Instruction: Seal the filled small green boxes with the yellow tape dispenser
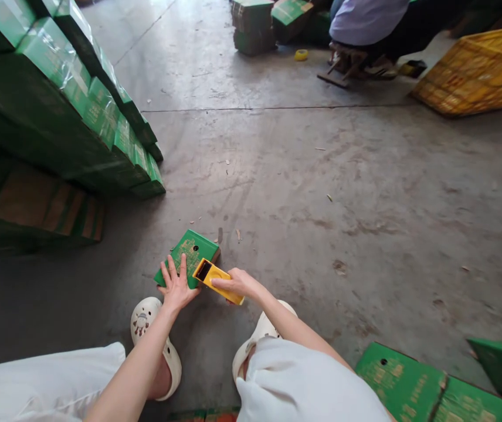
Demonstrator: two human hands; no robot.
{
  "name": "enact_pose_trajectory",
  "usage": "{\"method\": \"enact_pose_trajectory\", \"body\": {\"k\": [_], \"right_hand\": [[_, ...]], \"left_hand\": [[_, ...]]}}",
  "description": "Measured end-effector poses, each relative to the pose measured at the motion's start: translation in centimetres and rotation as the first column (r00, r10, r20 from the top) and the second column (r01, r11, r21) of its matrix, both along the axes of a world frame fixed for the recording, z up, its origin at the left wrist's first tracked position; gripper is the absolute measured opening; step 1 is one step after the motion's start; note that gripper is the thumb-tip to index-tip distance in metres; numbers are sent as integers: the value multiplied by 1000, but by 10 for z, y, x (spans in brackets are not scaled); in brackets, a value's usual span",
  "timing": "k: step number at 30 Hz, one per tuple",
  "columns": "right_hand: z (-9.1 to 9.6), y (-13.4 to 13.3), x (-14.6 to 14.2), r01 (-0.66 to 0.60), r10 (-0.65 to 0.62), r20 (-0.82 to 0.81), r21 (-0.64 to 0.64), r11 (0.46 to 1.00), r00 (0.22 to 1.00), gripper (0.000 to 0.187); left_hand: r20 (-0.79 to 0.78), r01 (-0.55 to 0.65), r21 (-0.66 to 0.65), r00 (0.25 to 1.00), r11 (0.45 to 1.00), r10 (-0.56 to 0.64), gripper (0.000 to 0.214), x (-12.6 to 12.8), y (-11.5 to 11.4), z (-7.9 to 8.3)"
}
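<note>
A green cardboard box (198, 241) with gold print and a dark round hole lies on the floor in front of my feet. My left hand (177, 288) rests on its near left part, fingers spread, pressing flat rather than gripping. Wrapped in my right hand (238, 283) is a yellow handheld device (221, 279) with a dark window at its far end. That end is at the box's near right edge; whether it touches the box I cannot tell.
Tall stacks of green boxes (64, 76) rise at the left. More green boxes (400, 378) lie at the lower right. Farther off, a person (367, 23) sits on a low stool (343, 61), between a yellow tape roll (301, 55) and a yellow crate (475, 73).
</note>
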State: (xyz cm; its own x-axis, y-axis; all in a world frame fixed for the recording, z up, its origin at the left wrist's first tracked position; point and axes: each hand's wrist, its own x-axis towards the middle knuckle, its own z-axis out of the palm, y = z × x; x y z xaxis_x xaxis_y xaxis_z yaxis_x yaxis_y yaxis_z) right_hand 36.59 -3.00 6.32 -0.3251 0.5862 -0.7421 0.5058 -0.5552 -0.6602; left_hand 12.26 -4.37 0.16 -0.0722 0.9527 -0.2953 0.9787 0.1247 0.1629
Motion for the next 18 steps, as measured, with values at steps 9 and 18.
{"method": "enact_pose_trajectory", "body": {"k": [9, 18], "right_hand": [[12, -70, 43, 108, -104, 101, -29, 994, 989, 41], [15, -36, 11, 187, -183, 45, -89, 978, 982, 42]], "left_hand": [[144, 5, 82, 989, 997, -17, 122, -8, 0, -4], [273, -28, -74, 961, 997, 48, 125, -44, 36, 11]]}}
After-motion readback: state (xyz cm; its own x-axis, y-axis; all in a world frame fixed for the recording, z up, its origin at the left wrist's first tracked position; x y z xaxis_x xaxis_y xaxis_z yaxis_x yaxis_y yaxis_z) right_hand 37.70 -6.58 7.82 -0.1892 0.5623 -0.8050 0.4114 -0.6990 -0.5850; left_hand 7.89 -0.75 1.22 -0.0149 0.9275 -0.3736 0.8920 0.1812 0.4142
